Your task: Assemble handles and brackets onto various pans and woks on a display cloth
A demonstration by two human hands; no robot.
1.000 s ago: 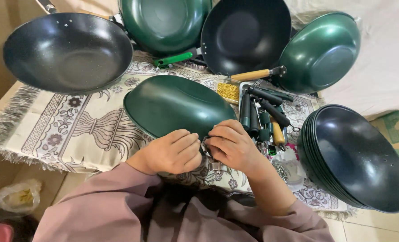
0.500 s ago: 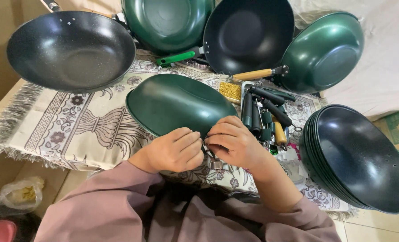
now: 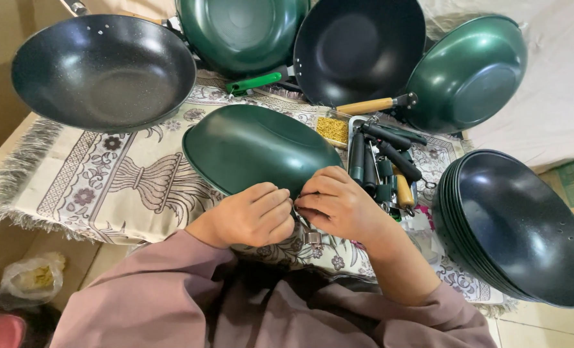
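Observation:
A dark green wok (image 3: 255, 147) lies upside down on a patterned cloth (image 3: 106, 180) in front of me. My left hand (image 3: 255, 216) and my right hand (image 3: 335, 205) meet at the wok's near rim, fingers closed. Between them sits a small metal fitting (image 3: 311, 237), partly hidden by my fingers. Whether each hand grips the rim or the fitting is hard to make out. Mauve sleeves cover both my arms.
A black wok (image 3: 103, 71) sits at the far left, green and black woks (image 3: 358, 48) lean at the back. A stack of black woks (image 3: 525, 225) stands at the right. A tray of handles (image 3: 387, 164) and a box of small yellow parts (image 3: 332, 129) lie between.
The view has shifted slightly. Both hands stay at the wok's near rim with only small finger movements.

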